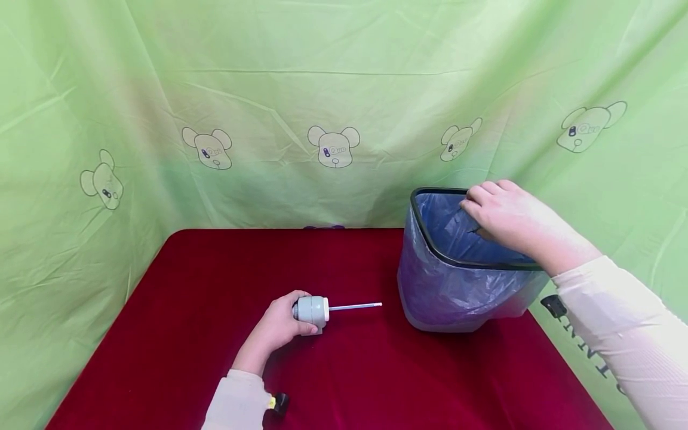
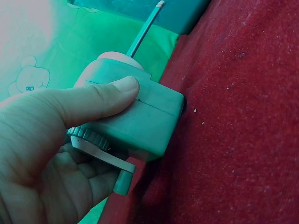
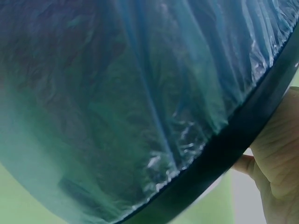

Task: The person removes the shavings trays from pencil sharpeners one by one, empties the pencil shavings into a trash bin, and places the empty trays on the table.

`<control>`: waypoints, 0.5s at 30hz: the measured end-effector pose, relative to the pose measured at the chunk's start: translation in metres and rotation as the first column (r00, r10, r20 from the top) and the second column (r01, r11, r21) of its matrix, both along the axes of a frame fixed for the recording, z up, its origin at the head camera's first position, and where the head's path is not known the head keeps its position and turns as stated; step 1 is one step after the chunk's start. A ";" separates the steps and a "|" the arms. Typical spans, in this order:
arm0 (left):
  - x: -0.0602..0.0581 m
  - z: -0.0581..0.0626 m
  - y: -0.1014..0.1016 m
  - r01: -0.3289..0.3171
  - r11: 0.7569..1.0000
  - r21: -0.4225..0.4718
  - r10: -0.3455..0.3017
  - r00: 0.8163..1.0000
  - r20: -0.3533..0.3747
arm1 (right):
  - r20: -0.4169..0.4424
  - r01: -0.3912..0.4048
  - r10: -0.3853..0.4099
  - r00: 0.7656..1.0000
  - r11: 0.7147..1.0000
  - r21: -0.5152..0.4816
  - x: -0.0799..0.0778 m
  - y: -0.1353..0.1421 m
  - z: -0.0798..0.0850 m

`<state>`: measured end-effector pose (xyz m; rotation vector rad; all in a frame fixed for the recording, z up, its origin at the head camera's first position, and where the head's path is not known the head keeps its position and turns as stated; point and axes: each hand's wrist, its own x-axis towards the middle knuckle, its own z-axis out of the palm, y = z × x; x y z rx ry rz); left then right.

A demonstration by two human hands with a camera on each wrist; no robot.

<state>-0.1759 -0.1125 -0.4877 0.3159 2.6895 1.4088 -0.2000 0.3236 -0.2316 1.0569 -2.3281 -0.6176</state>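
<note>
My left hand (image 1: 279,322) grips a grey-green crank pencil sharpener (image 1: 312,310) on the red cloth, thumb along its near side. A thin pencil (image 1: 355,307) sticks out of the sharpener's white front and points right. In the left wrist view the crank handle (image 2: 122,182) hangs at the back, by my curled fingers. My right hand (image 1: 507,218) reaches over the bin (image 1: 457,298), its fingers bent down above the opening. The black rim (image 3: 224,144) hides the fingertips in the right wrist view, and I cannot tell whether they hold anything.
A blue translucent liner (image 1: 441,221) covers the bin, folded under its black rim. The bin stands on the right part of the red table (image 1: 242,263). A green curtain (image 1: 269,77) with printed bear heads encloses the table at the back and sides.
</note>
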 end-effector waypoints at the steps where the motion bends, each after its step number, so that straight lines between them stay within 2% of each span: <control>1: 0.000 0.000 0.000 -0.001 1.000 -0.002 0.001 1.000 0.001 | 0.002 0.000 0.000 1.000 1.000 0.000 0.000 0.000 0.000; 15: 0.002 0.003 0.001 -0.001 1.000 0.004 0.001 1.000 -0.007 | 0.005 -0.029 0.029 1.000 1.000 0.004 0.000 0.001 0.000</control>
